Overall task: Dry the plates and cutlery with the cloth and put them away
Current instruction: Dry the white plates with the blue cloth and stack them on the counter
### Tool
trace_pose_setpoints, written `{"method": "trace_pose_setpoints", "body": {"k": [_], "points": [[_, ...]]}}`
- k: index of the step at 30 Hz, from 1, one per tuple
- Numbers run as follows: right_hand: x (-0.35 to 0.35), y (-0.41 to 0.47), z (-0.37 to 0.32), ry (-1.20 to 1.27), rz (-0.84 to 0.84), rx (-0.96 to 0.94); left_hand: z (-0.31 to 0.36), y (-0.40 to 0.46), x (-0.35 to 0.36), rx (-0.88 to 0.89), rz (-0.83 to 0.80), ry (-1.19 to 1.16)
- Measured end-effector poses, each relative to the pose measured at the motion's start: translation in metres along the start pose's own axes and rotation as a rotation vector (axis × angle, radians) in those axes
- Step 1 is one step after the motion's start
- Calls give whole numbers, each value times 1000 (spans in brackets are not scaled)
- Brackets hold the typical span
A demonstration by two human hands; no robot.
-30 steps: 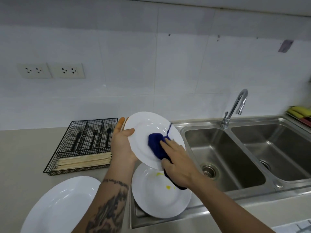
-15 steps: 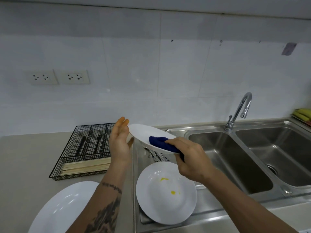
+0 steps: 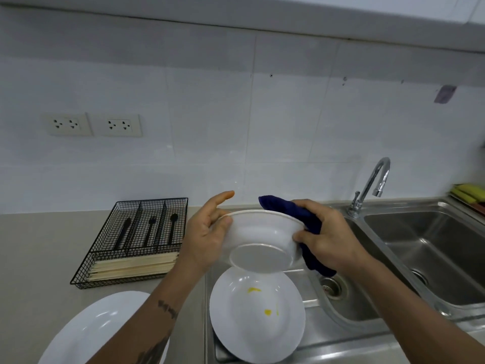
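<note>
The person holds a white plate [image 3: 262, 240] up over the steel draining board [image 3: 312, 332], tilted so that its underside and foot ring face the camera. The left hand [image 3: 207, 237] supports the plate's left rim: the thumb lies against the rim, while the fingers extend behind the plate, the tip of one showing above it. The right hand [image 3: 328, 237] grips the right rim through a dark blue cloth [image 3: 301, 214], thumb on the near side of the plate and fingers curled over the cloth. One end of the cloth sticks up behind the plate's far edge; the other hangs down below the right wrist.

Directly beneath the held plate, a second white plate [image 3: 257, 316] lies face up on the draining board, marked with two small yellow spots. A third white plate [image 3: 86, 332] rests on the beige countertop [image 3: 39, 258] at the near left, partly hidden by the left forearm.

Farther left on the countertop stands a black wire cutlery tray [image 3: 131, 243]. Its far compartments hold black cutlery [image 3: 149, 229], one piece to each, and its near compartment holds a stack of pale chopsticks [image 3: 136, 266].

To the right lies a double steel sink [image 3: 425, 261] with a chrome tap [image 3: 372, 185] behind it. Yellow sponges [image 3: 469, 194] sit at the far right edge. Two wall sockets [image 3: 94, 124] are set in the white tiled wall above the tray.
</note>
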State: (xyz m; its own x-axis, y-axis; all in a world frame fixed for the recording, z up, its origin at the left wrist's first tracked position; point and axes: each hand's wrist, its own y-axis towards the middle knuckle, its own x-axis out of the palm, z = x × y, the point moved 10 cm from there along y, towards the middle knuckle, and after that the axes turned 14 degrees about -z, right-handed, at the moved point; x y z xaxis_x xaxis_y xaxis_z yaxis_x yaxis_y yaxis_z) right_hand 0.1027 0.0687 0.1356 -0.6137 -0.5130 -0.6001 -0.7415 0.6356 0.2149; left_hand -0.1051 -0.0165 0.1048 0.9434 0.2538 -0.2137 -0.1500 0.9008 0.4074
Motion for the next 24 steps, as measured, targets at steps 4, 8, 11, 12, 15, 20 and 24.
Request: {"method": "trace_pose_setpoints", "body": {"k": [4, 8, 11, 12, 15, 20, 24], "points": [[-7, -8, 5, -123, 126, 29, -2, -2, 8, -57, 107, -82], [5, -17, -8, -218, 342, 11, 3, 4, 22, -118, 159, -65], [39, -16, -26, -378, 300, -33, 3, 11, 34, -145, 171, -75], [49, -15, -32, -445, 259, -68, 3, 12, 34, -151, 185, -73], [57, -13, -39, -564, 159, -159, 1, 11, 23, -173, 233, -70], [38, -24, -7, -675, 190, -66, -6, -6, 6, -254, 282, -130], [50, -19, -3, -552, 169, -25, -3, -3, 3, -284, 274, -117]]}}
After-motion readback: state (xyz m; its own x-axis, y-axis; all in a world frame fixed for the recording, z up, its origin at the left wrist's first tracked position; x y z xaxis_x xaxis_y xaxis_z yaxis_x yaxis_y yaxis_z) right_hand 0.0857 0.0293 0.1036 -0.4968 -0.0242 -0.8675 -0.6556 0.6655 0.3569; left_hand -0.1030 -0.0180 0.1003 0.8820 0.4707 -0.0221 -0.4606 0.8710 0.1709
